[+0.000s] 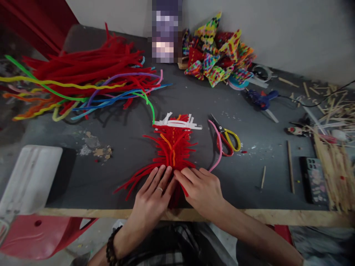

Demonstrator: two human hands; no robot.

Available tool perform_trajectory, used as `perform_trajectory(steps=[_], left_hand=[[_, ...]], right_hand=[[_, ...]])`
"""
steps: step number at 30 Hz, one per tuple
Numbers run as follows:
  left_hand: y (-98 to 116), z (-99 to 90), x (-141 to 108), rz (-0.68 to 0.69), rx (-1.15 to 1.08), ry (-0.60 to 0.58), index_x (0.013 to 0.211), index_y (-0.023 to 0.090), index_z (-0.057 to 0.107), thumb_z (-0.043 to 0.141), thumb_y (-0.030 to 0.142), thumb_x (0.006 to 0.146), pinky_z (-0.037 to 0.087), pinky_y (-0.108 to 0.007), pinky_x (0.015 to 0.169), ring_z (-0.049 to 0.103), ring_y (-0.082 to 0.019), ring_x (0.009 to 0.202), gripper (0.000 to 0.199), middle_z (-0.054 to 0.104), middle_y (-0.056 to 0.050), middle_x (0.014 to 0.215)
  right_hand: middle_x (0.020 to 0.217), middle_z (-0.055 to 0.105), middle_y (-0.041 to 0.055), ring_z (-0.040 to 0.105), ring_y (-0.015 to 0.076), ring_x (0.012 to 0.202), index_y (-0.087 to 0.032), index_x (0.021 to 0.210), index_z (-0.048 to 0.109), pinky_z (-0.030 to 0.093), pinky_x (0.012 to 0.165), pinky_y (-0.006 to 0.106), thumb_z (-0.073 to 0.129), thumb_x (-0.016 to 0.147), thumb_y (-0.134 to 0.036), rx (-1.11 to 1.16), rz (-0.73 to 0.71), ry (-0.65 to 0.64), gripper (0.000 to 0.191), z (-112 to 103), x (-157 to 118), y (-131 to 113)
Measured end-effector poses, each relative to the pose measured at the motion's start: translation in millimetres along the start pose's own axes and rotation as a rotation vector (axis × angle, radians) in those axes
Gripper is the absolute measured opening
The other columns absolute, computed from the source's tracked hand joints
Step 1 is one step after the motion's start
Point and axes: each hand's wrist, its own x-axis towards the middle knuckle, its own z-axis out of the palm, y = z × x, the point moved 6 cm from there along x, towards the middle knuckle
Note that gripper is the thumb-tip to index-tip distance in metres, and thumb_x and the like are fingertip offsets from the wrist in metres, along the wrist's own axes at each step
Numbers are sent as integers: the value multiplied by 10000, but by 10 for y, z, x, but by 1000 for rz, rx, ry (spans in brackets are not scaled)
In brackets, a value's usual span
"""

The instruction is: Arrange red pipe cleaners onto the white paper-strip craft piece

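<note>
A woven piece of red pipe cleaners (177, 146) lies on the dark table with orange strands down its middle. White tape strips (177, 124) cross its far end. My left hand (155, 190) rests on its near left part, fingers stretched out and flat. Beside it, my right hand (201, 186) has its fingers bent round a red strand at the near end. Scissors (226, 138) with red and yellow handles and a pink pipe cleaner (219, 147) lie to the right. A green pipe cleaner (151, 107) reaches the tape's left end.
Red and coloured pipe cleaners (91, 70) are heaped at the back left. Colourful woven pieces (219, 55) and a blue glue gun (260, 99) lie at the back right. A white case (30, 177) is on the left; a phone (314, 181) and wooden sticks (337, 173) are on the right.
</note>
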Motion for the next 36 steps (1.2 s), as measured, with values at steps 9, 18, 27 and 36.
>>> perform_trajectory(steps=[9, 18, 27, 36], left_hand=[[-121, -18, -8, -19, -111, 40, 1372, 117, 644, 471, -43, 891, 469, -451, 1224, 513, -247, 1462, 535, 627, -117, 1485], [15, -12, 3, 44, 162, -27, 1535, 142, 511, 585, 153, 1009, 484, -484, 1198, 538, -332, 1431, 531, 575, -185, 1525], [142, 36, 13, 28, 220, -82, 1557, 79, 467, 532, 134, 1003, 532, -525, 1141, 507, -396, 1438, 560, 548, -271, 1519], [166, 67, 1, 16, 196, -100, 1567, 88, 455, 571, 112, 953, 486, -547, 1184, 417, -413, 1494, 625, 488, -279, 1566]], right_hand=[[885, 703, 20, 588, 154, 695, -118, 1230, 712, 385, 646, 360, 559, 959, -37, -41, 7, -36, 322, 48, -83, -58], [1011, 783, 95, 607, 138, 668, -125, 1099, 778, 407, 629, 345, 582, 987, -103, -225, -137, 177, 226, -55, -347, -258], [913, 809, -8, 644, 100, 639, -182, 1080, 779, 400, 595, 335, 684, 991, -200, 100, 4, 211, 131, -126, -339, -11], [1068, 760, 8, 662, 164, 799, -278, 1241, 733, 452, 759, 329, 692, 993, -361, 109, 268, 9, 265, 48, 432, 538]])
